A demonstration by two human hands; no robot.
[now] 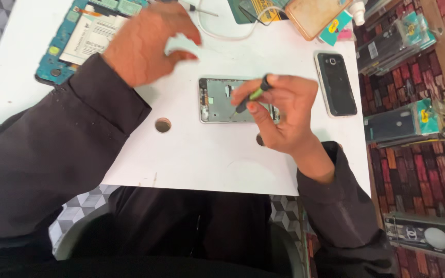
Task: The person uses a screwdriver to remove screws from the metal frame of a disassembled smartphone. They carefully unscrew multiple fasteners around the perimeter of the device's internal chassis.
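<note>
- A white rectangular label (91, 35) with dark print lies on the opened teal-framed phone (65, 44) at the table's far left.
- A small teal packet with a yellow and pink sticker (336, 27) sits at the table's far right edge.
- Clear plastic packages of dark phone parts (395, 41) with teal and yellow tags stand beside the table on the right.
- A second such package (413, 123) lies lower down.
- A clear package holding a grey and black panel (426, 238) sits at the lower right.

one head-worn camera looks steeply down from close above the white bench (207, 159), its far edge at the frame's top, the wearer's lap at the bottom.
</note>
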